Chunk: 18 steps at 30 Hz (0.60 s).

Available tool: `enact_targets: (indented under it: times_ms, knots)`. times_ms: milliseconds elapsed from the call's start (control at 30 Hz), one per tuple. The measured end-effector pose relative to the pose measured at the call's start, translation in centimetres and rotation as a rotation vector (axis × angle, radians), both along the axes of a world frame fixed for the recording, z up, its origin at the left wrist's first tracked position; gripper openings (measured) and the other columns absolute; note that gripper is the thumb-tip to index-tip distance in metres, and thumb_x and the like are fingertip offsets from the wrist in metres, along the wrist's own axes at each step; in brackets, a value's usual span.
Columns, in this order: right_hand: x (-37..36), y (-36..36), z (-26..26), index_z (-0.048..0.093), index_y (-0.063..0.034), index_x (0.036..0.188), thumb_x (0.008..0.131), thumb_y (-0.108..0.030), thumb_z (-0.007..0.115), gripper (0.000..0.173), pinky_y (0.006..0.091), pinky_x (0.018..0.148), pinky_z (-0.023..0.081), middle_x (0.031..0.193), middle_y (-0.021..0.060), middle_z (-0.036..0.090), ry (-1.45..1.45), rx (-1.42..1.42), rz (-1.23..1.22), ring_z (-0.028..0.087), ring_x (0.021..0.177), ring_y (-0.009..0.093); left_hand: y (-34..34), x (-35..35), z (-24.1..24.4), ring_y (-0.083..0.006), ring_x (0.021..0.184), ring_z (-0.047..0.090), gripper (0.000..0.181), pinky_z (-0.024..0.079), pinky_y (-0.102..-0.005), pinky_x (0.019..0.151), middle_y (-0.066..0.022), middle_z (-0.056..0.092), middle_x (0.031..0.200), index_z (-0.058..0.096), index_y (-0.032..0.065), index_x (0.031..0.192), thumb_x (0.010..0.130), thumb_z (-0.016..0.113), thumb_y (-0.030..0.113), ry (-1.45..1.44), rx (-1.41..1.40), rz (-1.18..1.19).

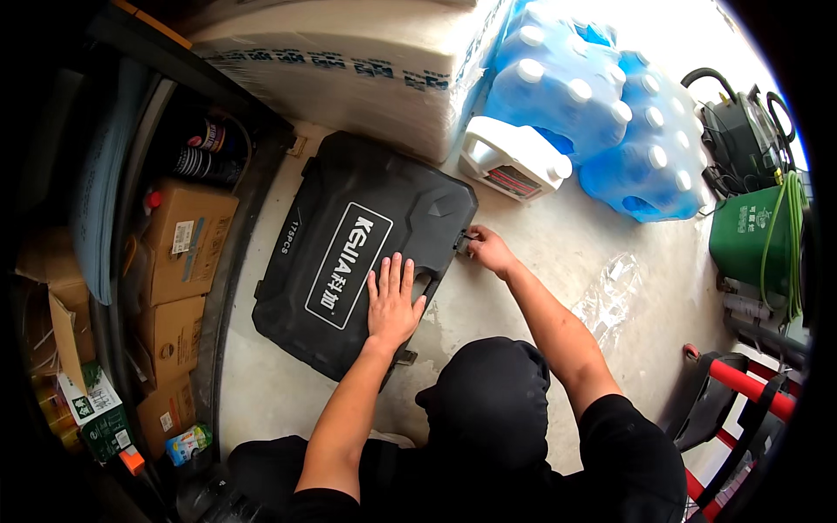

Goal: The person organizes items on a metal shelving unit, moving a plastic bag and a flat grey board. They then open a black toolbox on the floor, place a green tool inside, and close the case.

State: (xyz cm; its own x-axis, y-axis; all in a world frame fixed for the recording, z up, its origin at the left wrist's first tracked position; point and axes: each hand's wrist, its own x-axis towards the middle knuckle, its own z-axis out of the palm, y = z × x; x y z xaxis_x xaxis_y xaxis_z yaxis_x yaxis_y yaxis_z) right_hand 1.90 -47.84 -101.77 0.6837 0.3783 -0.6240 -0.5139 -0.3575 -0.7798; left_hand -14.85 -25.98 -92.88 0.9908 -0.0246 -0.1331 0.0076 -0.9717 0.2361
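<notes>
A black plastic Kejia tool case (418, 189) lies on the floor before me, its lid down. My left hand (392, 301) rests flat on the lid beside the carry handle (425, 286), fingers slightly apart and holding nothing. At the case's right edge, my right hand (489, 251) pinches a latch (463, 244) between thumb and fingers; the fingers partly cover it. A second latch (407, 357) sticks out from the same edge, nearer to my body.
A white jug (513, 160) and shrink-wrapped blue-tinted bottles (556, 85) stand beyond the case, beside a wrapped stack (340, 72). Shelving with cardboard boxes (189, 242) runs along the left. Clear plastic film (611, 287), a green bin (745, 229) and a red-framed cart (745, 386) are on the right.
</notes>
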Motion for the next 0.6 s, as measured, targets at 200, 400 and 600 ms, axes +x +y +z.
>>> enact_targets:
  times_ms: [200,400,600]
  knots:
    - [-0.9,-0.4,3.0,0.058,-0.0015,0.125,0.105,-0.022,0.052,0.029,0.0298,0.077,0.058,0.094,0.007,0.064,0.45,0.469,-0.273,0.066,0.081,0.018,0.0,0.2,0.2,-0.0349,0.152,0.02,0.083,0.015,-0.056,0.123,-0.0166,0.021,0.165,0.027,0.0079,0.158,0.09,0.065,0.038,-0.021,0.006,0.001]
    - [-1.7,-0.1,1.0,0.059,-0.0046,0.107,0.104,-0.033,0.058,0.028,0.0272,0.07,0.058,0.089,0.0042,0.062,0.433,0.494,-0.238,0.065,0.077,0.015,0.0,0.0,0.1,-0.0345,0.152,0.022,0.082,0.016,-0.0561,0.122,-0.0168,0.023,0.165,0.029,0.0074,0.157,0.09,0.065,0.038,-0.042,-0.013,0.0]
    - [-1.8,0.1,1.0,0.058,-0.0029,0.104,0.103,-0.033,0.061,0.03,0.0272,0.064,0.057,0.083,0.0037,0.063,0.353,0.282,-0.285,0.064,0.073,0.014,0.1,0.0,0.0,-0.0342,0.152,0.021,0.083,0.016,-0.056,0.122,-0.0166,0.022,0.165,0.029,0.0074,0.158,0.089,0.065,0.038,-0.059,-0.009,0.003]
